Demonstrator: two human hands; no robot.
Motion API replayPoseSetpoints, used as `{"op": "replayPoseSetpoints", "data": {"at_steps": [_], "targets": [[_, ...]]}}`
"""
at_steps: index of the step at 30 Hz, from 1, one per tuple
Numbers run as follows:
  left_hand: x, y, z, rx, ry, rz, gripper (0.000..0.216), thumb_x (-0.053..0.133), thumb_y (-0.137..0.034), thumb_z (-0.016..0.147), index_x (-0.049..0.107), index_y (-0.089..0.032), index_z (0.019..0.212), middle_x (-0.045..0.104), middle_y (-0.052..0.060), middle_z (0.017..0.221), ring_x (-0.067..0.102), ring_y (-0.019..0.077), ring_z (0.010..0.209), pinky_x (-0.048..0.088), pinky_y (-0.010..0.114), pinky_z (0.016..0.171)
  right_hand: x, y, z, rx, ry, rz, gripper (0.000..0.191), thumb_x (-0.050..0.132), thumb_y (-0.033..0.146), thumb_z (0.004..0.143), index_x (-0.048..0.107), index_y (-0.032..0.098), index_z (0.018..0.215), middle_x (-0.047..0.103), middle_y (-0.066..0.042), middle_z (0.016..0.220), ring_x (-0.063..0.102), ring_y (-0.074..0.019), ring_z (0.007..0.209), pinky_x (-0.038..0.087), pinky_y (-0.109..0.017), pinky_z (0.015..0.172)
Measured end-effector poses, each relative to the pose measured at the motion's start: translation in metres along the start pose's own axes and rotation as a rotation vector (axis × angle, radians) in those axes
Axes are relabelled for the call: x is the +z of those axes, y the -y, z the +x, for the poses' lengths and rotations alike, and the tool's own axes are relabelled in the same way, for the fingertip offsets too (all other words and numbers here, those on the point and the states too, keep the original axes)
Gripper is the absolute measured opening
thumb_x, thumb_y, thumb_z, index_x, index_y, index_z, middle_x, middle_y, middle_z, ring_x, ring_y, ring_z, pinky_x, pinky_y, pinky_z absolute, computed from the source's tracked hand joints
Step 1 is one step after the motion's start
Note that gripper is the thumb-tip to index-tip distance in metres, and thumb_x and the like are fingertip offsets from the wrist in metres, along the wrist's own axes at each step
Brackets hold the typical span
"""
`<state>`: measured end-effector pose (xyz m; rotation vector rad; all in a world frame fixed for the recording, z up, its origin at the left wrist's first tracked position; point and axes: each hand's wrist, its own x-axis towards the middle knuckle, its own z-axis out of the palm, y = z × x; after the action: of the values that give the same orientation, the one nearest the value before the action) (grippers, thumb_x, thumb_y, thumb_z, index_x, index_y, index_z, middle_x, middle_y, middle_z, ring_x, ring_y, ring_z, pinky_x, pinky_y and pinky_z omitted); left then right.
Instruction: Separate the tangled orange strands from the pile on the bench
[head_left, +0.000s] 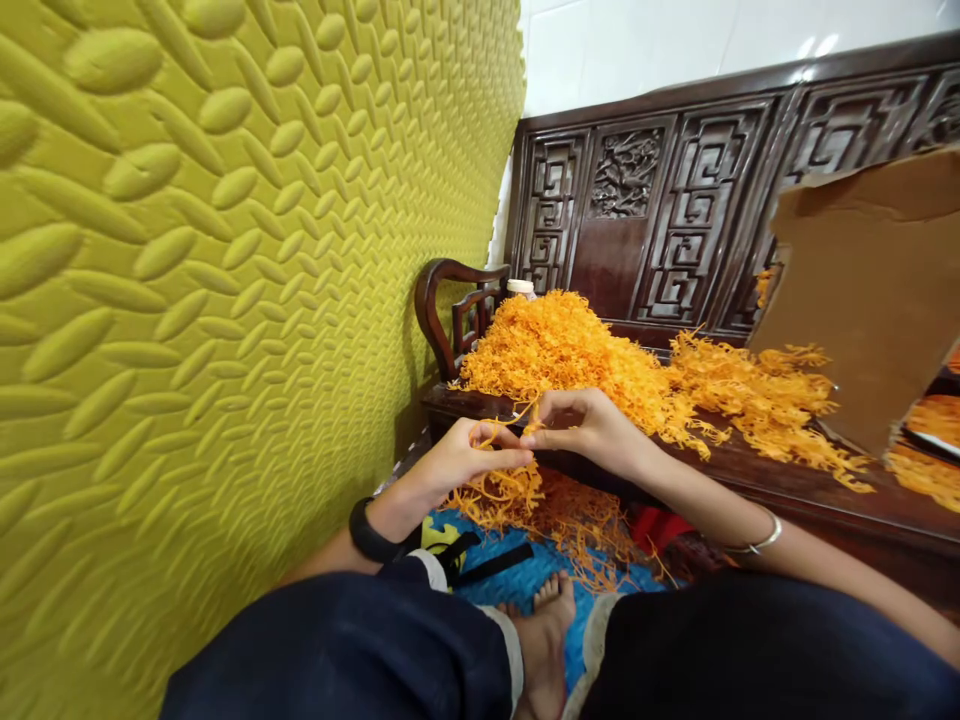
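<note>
My left hand [472,458] and my right hand [589,428] meet in front of the carved bench, fingertips almost touching. Both pinch a thin, branching orange plastic piece [532,420]; a strand of it loops over the left fingers. What exactly it is cannot be made out. Beyond the hands, a large heap of similar orange pieces [555,350] lies on the bench seat. Below them more orange strands [577,510] pile up near the floor, partly hidden by the left hand.
A yellow textured foam mat [247,300] stands upright along the left. The dark wooden bench [611,260] has a curved armrest [427,310]. A brown cardboard sheet [870,290] leans at right, near a smaller orange pile [757,390]. A white-lidded container [520,287] sits behind the heap.
</note>
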<state>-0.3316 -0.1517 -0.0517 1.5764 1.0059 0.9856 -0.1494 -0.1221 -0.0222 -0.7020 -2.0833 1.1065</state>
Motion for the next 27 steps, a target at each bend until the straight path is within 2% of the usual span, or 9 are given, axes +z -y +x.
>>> {"op": "replayPoseSetpoints", "data": {"at_steps": [5,11,14,17,19,20,23,25,27], "targets": [[-0.006,0.001,-0.004,0.043,0.188,-0.007,0.029,0.068,-0.041,0.068,0.067,-0.013,0.063,0.048,-0.004,0.048,0.037,0.0049,0.044,0.025,0.021,0.044,0.001,-0.004,0.002,0.076,0.142,0.194,0.032,0.074,0.039,0.066,0.055,0.013,0.065,0.058,0.002,0.061,0.053,-0.0084,0.057,0.041,-0.022,0.057],[-0.004,-0.001,-0.006,0.059,0.458,-0.027,0.022,0.07,-0.031,0.062,0.059,-0.014,0.054,0.048,-0.004,0.05,0.038,0.0056,0.046,0.028,0.022,0.046,0.006,-0.016,-0.007,0.095,0.42,0.51,0.03,0.073,0.035,0.07,0.057,0.011,0.068,0.059,-0.001,0.064,0.051,-0.0069,0.055,0.037,-0.021,0.054],[-0.004,0.0,-0.004,0.064,0.543,-0.017,0.02,0.07,-0.031,0.062,0.06,-0.015,0.055,0.047,-0.004,0.048,0.036,0.0066,0.045,0.028,0.024,0.046,0.009,-0.021,-0.011,0.059,0.519,0.591,0.03,0.073,0.036,0.07,0.058,0.01,0.069,0.058,-0.002,0.066,0.049,-0.0066,0.055,0.037,-0.021,0.053],[-0.007,-0.001,-0.005,0.125,0.693,0.007,0.027,0.07,-0.031,0.064,0.054,-0.016,0.047,0.042,-0.004,0.046,0.033,0.0071,0.044,0.026,0.026,0.047,0.002,-0.015,-0.016,-0.067,0.588,0.662,0.033,0.068,0.041,0.074,0.056,0.012,0.064,0.052,0.0,0.058,0.049,-0.0093,0.056,0.044,-0.026,0.057],[-0.008,-0.002,-0.005,0.177,0.702,-0.023,0.031,0.07,-0.03,0.067,0.053,-0.015,0.045,0.042,-0.003,0.047,0.034,0.0071,0.045,0.026,0.027,0.048,-0.011,-0.006,-0.02,-0.196,0.473,0.62,0.03,0.066,0.039,0.077,0.056,0.014,0.063,0.051,0.001,0.058,0.052,-0.0112,0.059,0.047,-0.03,0.063],[-0.008,-0.002,-0.005,0.203,0.641,-0.061,0.03,0.069,-0.029,0.068,0.054,-0.015,0.046,0.044,-0.003,0.048,0.035,0.0071,0.046,0.027,0.026,0.048,-0.02,-0.002,-0.021,-0.264,0.349,0.57,0.026,0.066,0.036,0.077,0.056,0.015,0.065,0.051,0.001,0.058,0.052,-0.0113,0.06,0.048,-0.031,0.065],[-0.003,-0.004,-0.004,0.259,0.366,-0.249,0.026,0.068,-0.03,0.07,0.059,-0.014,0.052,0.051,-0.001,0.057,0.044,0.0076,0.054,0.033,0.022,0.052,-0.049,0.002,-0.018,-0.415,-0.164,0.403,0.015,0.067,0.032,0.077,0.057,0.021,0.073,0.049,0.005,0.057,0.049,-0.0091,0.056,0.048,-0.028,0.066],[0.001,-0.004,-0.003,0.229,0.266,-0.344,0.026,0.067,-0.032,0.072,0.06,-0.013,0.056,0.059,0.002,0.067,0.052,0.0088,0.059,0.038,0.021,0.056,-0.066,-0.003,-0.008,-0.458,-0.482,0.249,0.014,0.067,0.032,0.076,0.058,0.022,0.075,0.05,0.005,0.059,0.047,-0.0087,0.054,0.047,-0.027,0.063],[0.004,-0.004,-0.001,0.178,0.204,-0.396,0.024,0.066,-0.034,0.074,0.061,-0.013,0.063,0.066,0.004,0.075,0.059,0.0116,0.065,0.044,0.022,0.06,-0.079,-0.013,0.007,-0.471,-0.721,0.037,0.014,0.066,0.033,0.076,0.059,0.021,0.078,0.054,0.002,0.066,0.051,-0.0099,0.059,0.047,-0.027,0.063]]}}
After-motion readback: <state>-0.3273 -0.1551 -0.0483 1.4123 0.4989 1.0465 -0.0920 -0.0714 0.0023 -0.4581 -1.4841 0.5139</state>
